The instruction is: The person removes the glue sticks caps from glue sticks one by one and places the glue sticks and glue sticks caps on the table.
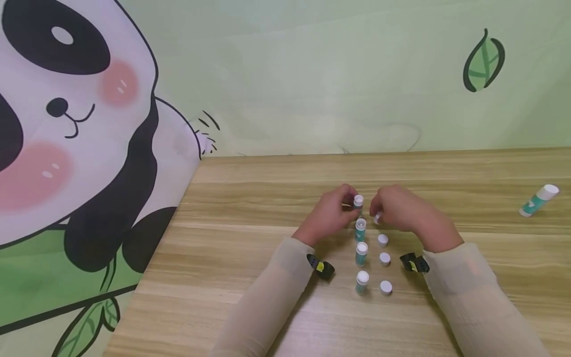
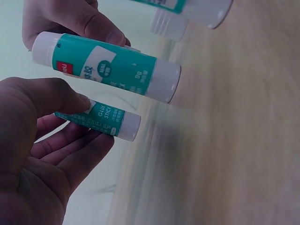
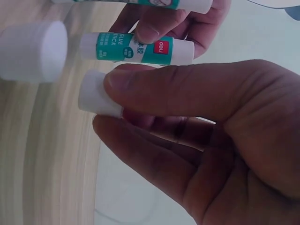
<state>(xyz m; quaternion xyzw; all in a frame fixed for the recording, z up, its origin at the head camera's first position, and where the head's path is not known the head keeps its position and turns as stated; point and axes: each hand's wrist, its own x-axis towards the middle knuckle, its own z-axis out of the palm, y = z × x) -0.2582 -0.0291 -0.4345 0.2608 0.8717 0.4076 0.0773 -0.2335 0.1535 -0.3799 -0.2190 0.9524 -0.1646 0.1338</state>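
Observation:
My left hand (image 1: 331, 214) grips a teal and white glue stick (image 2: 104, 118) around its label, thumb on one side and fingers on the other. Its top is uncapped, and it stands upright at the far end of a row. Across a small gap, my right hand (image 1: 399, 208) pinches a white cap (image 3: 97, 93) between thumb and fingers. Toward me in the same row stand three more open glue sticks: a nearer one (image 1: 360, 231), a middle one (image 1: 362, 254) and the closest (image 1: 362, 280). Three white caps (image 1: 385, 259) lie to their right.
A capped glue stick (image 1: 539, 201) stands apart at the far right of the wooden table (image 1: 214, 248). Behind the table rises a pale green backdrop (image 1: 312, 79) with a panda picture. Dark wrist straps (image 1: 321, 267) sit over both sleeves.

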